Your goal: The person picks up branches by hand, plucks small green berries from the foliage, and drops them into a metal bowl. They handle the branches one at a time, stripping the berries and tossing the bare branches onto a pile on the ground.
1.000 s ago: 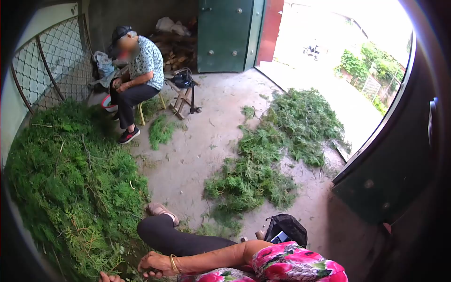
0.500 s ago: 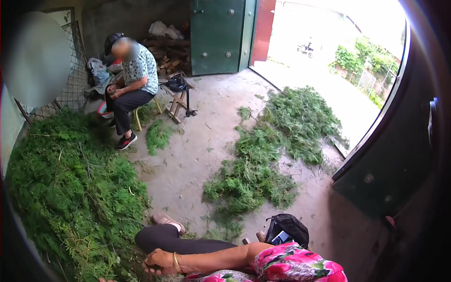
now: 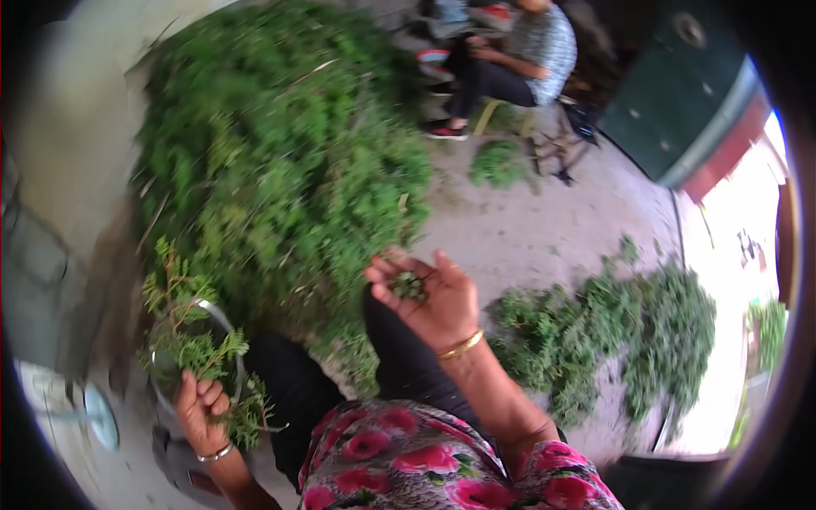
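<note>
Hands now raised into view | right hand (image 3: 429,297) palm up, cupping small green bits (image 3: 409,286) | left hand (image 3: 200,408) gripping leafy sprig (image 3: 191,344) over metal bowl (image 3: 223,323) | view swung from doorway toward big green pile (image 3: 280,161)

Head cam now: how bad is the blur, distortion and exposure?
Head view: motion blur smears the big green heap and the seated person; the right hand with its small green clump and the left hand gripping a sprig read sharper. Strong fisheye bend with dark vignette at the rim, frame tilted. The doorway at right is blown out white.
</note>
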Demonstrator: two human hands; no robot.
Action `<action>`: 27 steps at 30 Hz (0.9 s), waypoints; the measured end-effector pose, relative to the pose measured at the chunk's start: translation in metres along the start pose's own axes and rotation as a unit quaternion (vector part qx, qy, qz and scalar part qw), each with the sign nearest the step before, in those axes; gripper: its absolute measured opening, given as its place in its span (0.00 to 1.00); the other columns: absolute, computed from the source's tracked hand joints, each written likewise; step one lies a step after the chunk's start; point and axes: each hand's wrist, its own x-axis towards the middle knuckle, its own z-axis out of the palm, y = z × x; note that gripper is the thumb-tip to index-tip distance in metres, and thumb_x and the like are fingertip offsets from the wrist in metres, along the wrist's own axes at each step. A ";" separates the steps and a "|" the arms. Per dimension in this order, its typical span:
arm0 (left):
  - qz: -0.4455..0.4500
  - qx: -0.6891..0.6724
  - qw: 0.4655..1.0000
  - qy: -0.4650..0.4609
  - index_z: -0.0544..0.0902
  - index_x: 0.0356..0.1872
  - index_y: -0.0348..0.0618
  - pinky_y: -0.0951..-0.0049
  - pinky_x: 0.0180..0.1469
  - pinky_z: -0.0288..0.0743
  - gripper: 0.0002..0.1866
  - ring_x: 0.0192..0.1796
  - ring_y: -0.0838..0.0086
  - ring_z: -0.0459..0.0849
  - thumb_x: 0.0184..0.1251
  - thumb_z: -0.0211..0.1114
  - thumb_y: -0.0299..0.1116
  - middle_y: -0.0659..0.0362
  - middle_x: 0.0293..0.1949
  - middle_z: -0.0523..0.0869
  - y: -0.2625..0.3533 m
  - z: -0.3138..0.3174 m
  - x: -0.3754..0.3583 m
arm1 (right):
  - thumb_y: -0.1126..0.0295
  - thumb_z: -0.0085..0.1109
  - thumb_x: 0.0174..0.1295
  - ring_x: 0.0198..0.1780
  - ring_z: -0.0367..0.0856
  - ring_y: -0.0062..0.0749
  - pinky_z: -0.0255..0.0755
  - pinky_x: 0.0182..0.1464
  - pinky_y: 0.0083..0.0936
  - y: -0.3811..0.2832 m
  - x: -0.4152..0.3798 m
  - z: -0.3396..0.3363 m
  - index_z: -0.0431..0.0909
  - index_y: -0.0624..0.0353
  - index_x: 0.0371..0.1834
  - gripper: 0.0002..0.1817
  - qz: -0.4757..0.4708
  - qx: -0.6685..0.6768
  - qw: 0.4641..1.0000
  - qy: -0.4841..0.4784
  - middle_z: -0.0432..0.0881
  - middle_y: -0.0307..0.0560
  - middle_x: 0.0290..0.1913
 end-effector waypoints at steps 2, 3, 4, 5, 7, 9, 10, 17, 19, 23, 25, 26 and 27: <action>0.007 -0.011 1.000 0.027 0.71 0.29 0.48 0.79 0.19 0.64 0.09 0.23 0.79 0.66 0.70 0.55 0.38 0.65 0.24 0.70 0.005 -0.012 -0.008 | 0.50 0.36 0.68 0.61 0.67 0.61 0.66 0.60 0.48 0.014 0.010 0.006 0.63 0.76 0.59 0.34 0.035 0.023 0.997 -0.065 0.68 0.69 0.59; 0.006 -0.026 0.998 0.049 0.70 0.29 0.47 0.78 0.19 0.64 0.11 0.23 0.79 0.66 0.71 0.53 0.38 0.65 0.24 0.69 0.007 -0.015 -0.013 | 0.48 0.36 0.68 0.63 0.64 0.63 0.64 0.62 0.49 0.022 0.014 0.007 0.62 0.76 0.60 0.35 0.052 0.033 0.994 -0.093 0.66 0.69 0.61; 0.015 -0.032 0.998 0.051 0.71 0.29 0.48 0.79 0.19 0.64 0.09 0.23 0.79 0.67 0.69 0.55 0.37 0.65 0.24 0.69 0.009 -0.018 -0.018 | 0.48 0.37 0.67 0.63 0.64 0.64 0.62 0.63 0.50 0.033 0.018 0.008 0.62 0.76 0.60 0.36 0.066 0.037 0.992 -0.097 0.65 0.70 0.61; 0.028 -0.040 0.997 0.056 0.71 0.29 0.50 0.80 0.19 0.64 0.08 0.22 0.80 0.67 0.68 0.58 0.35 0.65 0.23 0.70 0.011 -0.020 -0.022 | 0.52 0.41 0.67 0.61 0.66 0.64 0.65 0.61 0.49 0.042 0.019 0.015 0.63 0.76 0.59 0.32 0.071 0.036 0.993 -0.087 0.68 0.70 0.59; 0.052 -0.049 0.995 0.069 0.70 0.28 0.50 0.80 0.19 0.63 0.08 0.22 0.80 0.67 0.68 0.57 0.34 0.65 0.23 0.69 0.021 -0.030 -0.033 | 0.62 0.46 0.66 0.58 0.70 0.62 0.70 0.58 0.47 0.061 0.029 0.013 0.65 0.75 0.57 0.25 0.073 -0.036 0.995 -0.053 0.72 0.69 0.55; 0.102 -0.037 0.988 0.105 0.70 0.29 0.49 0.81 0.20 0.61 0.08 0.23 0.81 0.66 0.68 0.57 0.33 0.65 0.23 0.69 0.033 -0.033 -0.048 | 0.72 0.46 0.64 0.56 0.73 0.58 0.74 0.54 0.44 0.081 0.044 -0.004 0.67 0.74 0.53 0.18 0.094 -0.074 0.993 0.019 0.75 0.67 0.52; 0.127 -0.029 0.985 0.117 0.69 0.29 0.48 0.82 0.20 0.60 0.08 0.23 0.81 0.65 0.69 0.56 0.33 0.65 0.23 0.68 0.040 -0.040 -0.056 | 0.76 0.45 0.63 0.55 0.74 0.55 0.74 0.54 0.42 0.090 0.048 -0.009 0.69 0.74 0.50 0.15 0.114 -0.087 0.989 0.028 0.76 0.65 0.50; 0.207 -0.089 0.962 0.157 0.71 0.31 0.47 0.83 0.19 0.59 0.07 0.22 0.83 0.65 0.71 0.53 0.35 0.66 0.23 0.69 0.063 -0.080 -0.106 | 0.46 0.52 0.62 0.69 0.54 0.53 0.50 0.66 0.51 0.200 0.074 0.088 0.56 0.70 0.64 0.40 0.221 -0.233 0.942 -0.098 0.58 0.67 0.65; 0.214 -0.144 0.959 0.121 0.71 0.32 0.47 0.83 0.18 0.58 0.08 0.22 0.84 0.64 0.71 0.53 0.37 0.66 0.22 0.68 0.063 -0.078 -0.109 | 0.41 0.52 0.59 0.72 0.48 0.51 0.44 0.69 0.47 0.239 0.089 0.114 0.49 0.70 0.69 0.48 0.212 -0.331 0.911 -0.128 0.53 0.69 0.68; 0.178 -0.223 0.957 0.050 0.72 0.40 0.40 0.84 0.19 0.57 0.11 0.22 0.85 0.63 0.71 0.52 0.39 0.67 0.22 0.67 0.062 -0.070 -0.106 | 0.52 0.56 0.62 0.60 0.69 0.41 0.64 0.59 0.36 0.259 0.077 0.127 0.59 0.71 0.63 0.37 -0.013 -0.556 0.793 -0.248 0.69 0.60 0.58; 0.156 -0.255 0.954 0.001 0.72 0.43 0.38 0.84 0.19 0.57 0.13 0.21 0.85 0.63 0.71 0.52 0.39 0.68 0.22 0.68 0.057 -0.065 -0.096 | 0.60 0.56 0.63 0.49 0.78 0.35 0.73 0.48 0.27 0.245 0.058 0.108 0.70 0.72 0.54 0.25 0.091 -0.538 0.785 -0.293 0.79 0.54 0.45; 0.141 -0.260 0.955 -0.030 0.72 0.43 0.38 0.84 0.19 0.56 0.13 0.21 0.85 0.63 0.71 0.53 0.39 0.68 0.22 0.68 0.054 -0.062 -0.091 | 0.63 0.55 0.64 0.43 0.81 0.32 0.76 0.42 0.24 0.241 0.050 0.092 0.73 0.72 0.50 0.20 0.136 -0.538 0.776 -0.300 0.81 0.50 0.39; 0.124 -0.264 0.955 -0.061 0.72 0.43 0.38 0.84 0.19 0.56 0.14 0.21 0.85 0.63 0.71 0.53 0.40 0.68 0.22 0.68 0.050 -0.058 -0.086 | 0.68 0.54 0.65 0.42 0.82 0.33 0.78 0.40 0.24 0.236 0.039 0.079 0.74 0.72 0.48 0.16 0.184 -0.523 0.789 -0.265 0.82 0.51 0.37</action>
